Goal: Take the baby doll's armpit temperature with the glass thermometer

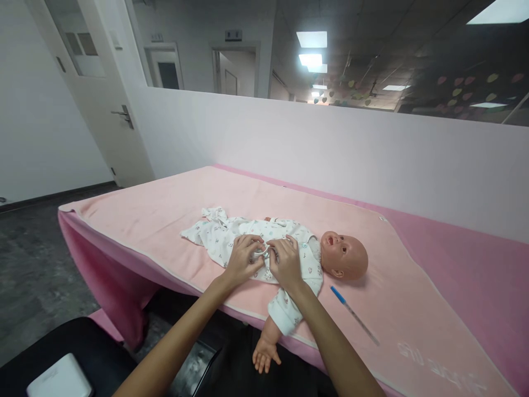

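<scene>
A baby doll [345,256] lies on its back on the pink blanket, its head to the right. It wears a white printed baby outfit [227,231]. My left hand [244,258] is over the doll's middle, fingers pinched on a thin white strip [259,253] at the outfit's front. Close beside it, my right hand [285,260] pinches the outfit's front at the other end of that strip. Whether the strip is a tie or a cloth edge I cannot tell. One doll arm [268,344] hangs past the table's near edge.
A blue-capped pen [354,314] lies right of the doll on the pink blanket [157,204]. A black chair [78,342] with a white box-like item [60,377] stands at lower left. Behind the table is a white wall [289,143] with a window above.
</scene>
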